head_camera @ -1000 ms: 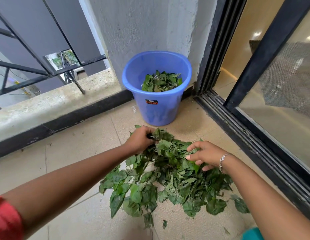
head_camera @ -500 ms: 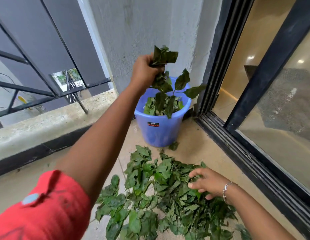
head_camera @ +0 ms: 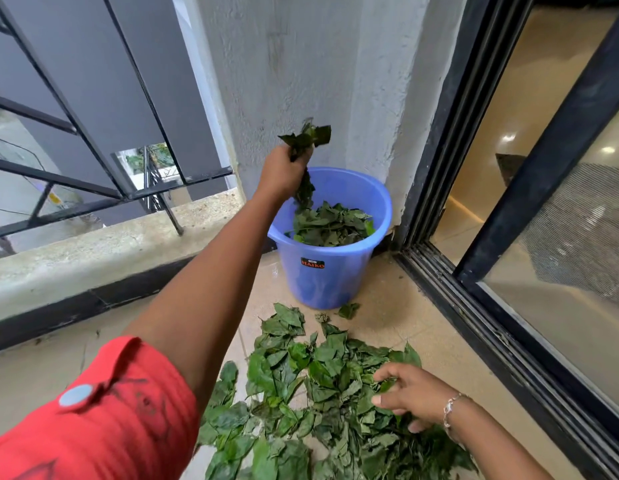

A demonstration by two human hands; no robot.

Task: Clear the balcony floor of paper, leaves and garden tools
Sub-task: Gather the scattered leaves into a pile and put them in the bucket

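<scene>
A blue plastic bucket (head_camera: pixel 327 275) stands in the balcony corner, partly filled with green leaves (head_camera: pixel 330 225). My left hand (head_camera: pixel 283 171) is raised above the bucket's left rim and grips a small bunch of leaves (head_camera: pixel 306 138); some hang down from the fist toward the bucket. A wide pile of green leaves (head_camera: pixel 311 386) lies on the tiled floor in front of the bucket. My right hand (head_camera: pixel 410 396) rests on the right side of that pile, fingers loosely curled over the leaves.
A low concrete ledge (head_camera: pixel 93 251) with a black metal railing (head_camera: pixel 103 188) runs along the left. A grey plastered wall (head_camera: pixel 301 64) rises behind the bucket. The black sliding-door track (head_camera: pixel 491 327) and glass door (head_camera: pixel 560 237) border the right.
My left hand took a bunch of leaves off the pile and lifted it over the bucket; most have since dropped in. My right hand stayed on the pile.
</scene>
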